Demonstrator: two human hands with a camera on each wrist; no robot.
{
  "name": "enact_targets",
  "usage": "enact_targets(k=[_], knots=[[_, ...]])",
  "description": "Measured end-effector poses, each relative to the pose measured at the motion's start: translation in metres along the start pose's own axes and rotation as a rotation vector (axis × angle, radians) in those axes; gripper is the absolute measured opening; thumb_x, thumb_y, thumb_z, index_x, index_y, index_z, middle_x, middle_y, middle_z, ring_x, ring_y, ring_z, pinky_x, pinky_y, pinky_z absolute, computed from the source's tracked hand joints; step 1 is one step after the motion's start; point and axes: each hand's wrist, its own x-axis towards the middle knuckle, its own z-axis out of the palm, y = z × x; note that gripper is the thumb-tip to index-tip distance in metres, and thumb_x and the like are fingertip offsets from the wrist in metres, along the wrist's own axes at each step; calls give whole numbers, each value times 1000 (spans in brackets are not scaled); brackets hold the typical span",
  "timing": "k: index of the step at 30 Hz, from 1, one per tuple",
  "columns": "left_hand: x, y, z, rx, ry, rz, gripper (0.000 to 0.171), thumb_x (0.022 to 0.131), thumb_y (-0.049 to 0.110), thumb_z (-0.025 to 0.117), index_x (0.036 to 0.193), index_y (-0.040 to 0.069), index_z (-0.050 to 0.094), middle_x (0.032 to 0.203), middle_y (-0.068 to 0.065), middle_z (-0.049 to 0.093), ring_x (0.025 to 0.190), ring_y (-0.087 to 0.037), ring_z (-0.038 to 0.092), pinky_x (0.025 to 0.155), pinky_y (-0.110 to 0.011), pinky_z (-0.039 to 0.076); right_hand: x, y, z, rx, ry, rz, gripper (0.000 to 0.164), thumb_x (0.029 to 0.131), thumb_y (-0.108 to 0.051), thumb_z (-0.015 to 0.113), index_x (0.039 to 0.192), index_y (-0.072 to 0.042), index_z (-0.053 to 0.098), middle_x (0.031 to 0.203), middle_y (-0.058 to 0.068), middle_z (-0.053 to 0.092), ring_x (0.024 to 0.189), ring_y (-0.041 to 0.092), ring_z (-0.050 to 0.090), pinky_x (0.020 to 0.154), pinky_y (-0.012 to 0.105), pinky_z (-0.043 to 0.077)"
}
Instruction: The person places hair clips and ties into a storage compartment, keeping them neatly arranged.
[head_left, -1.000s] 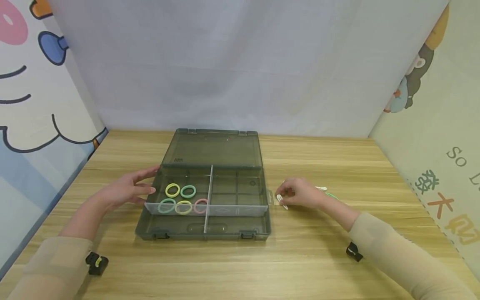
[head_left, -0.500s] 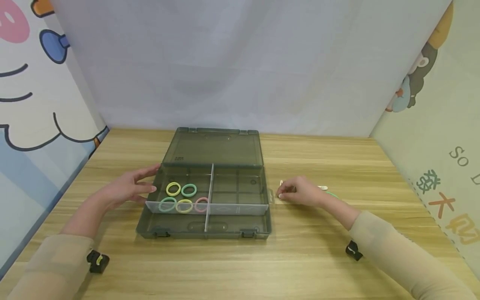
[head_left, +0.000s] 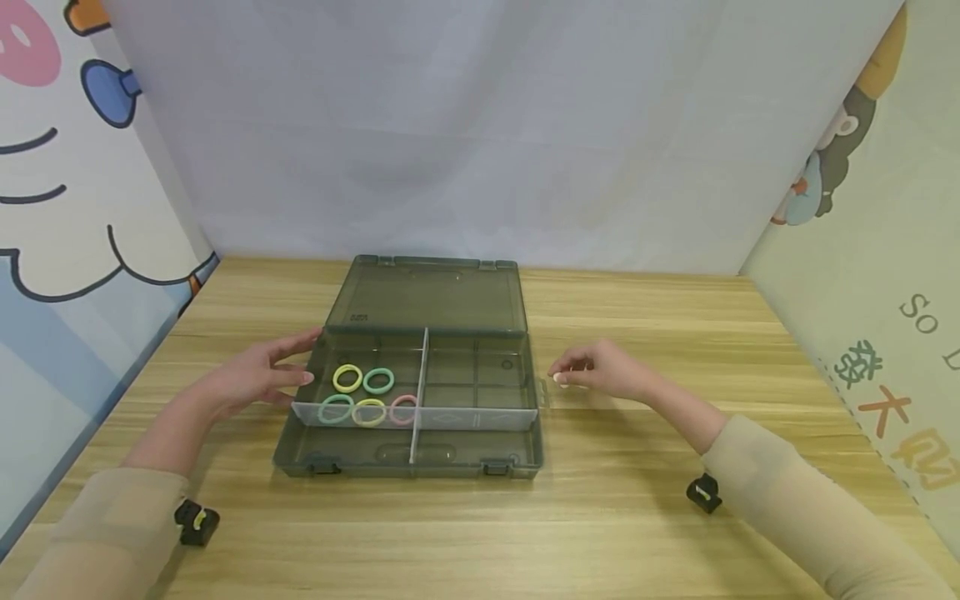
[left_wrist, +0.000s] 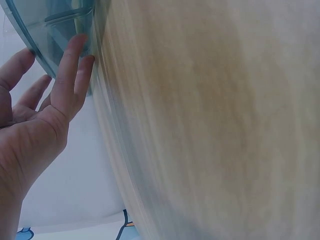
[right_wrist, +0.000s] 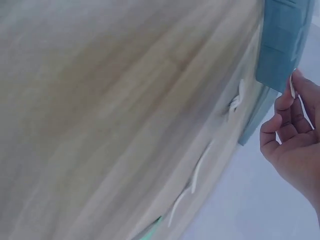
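My right hand (head_left: 607,371) pinches a small white snap hair clip (right_wrist: 292,84) between thumb and fingertips, just right of the organizer box (head_left: 476,367). That box is grey-green, see-through, with its lid (head_left: 431,293) open toward the back. Fingers spread, my left hand (head_left: 243,377) rests at the left wall; in the left wrist view its fingertips touch the box side. Several hair ties lie in the back left compartment, among them a yellow hair tie (head_left: 347,367) and a pink hair tie (head_left: 402,397).
Upright dividers split the box into compartments. Beyond the right hand, white clips (right_wrist: 235,103) and a green item (right_wrist: 151,230) lie on the wooden table (head_left: 450,533), seen in the right wrist view. A white cloth (head_left: 480,150) hangs behind.
The right hand has lifted the white hair clip off the table and shifted slightly up and left, toward the box. My left hand has kept its place at the box.
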Motion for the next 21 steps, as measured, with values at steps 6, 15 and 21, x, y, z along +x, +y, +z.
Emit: enact_targets(k=[6,15,21], knots=[[0,0,0,2,3,-1,77,94,18,59,153,13,10,156,-23,4,135,-49,23,88,-46,52,4,-11,-7,23,-3,39,21,89,-18,66,104,-5,72,103,5,71,89,13,67,73,25,54],[0,1,0,9,-1,-3,79,93,20,60,153,14,10,156,-23,4,135,-49,23,87,-46,53,16,-30,-9,43,-4,16,19,86,-24,70,100,-11,73,92,-2,72,80,27,67,66,28,54],[0,2,0,11,-3,-1,77,94,17,58,153,14,9,156,-23,4,135,-49,23,87,-46,53,26,-44,-6,39,-21,-31,16,86,-24,69,97,-12,73,89,-5,71,76,16,64,64,27,52]])
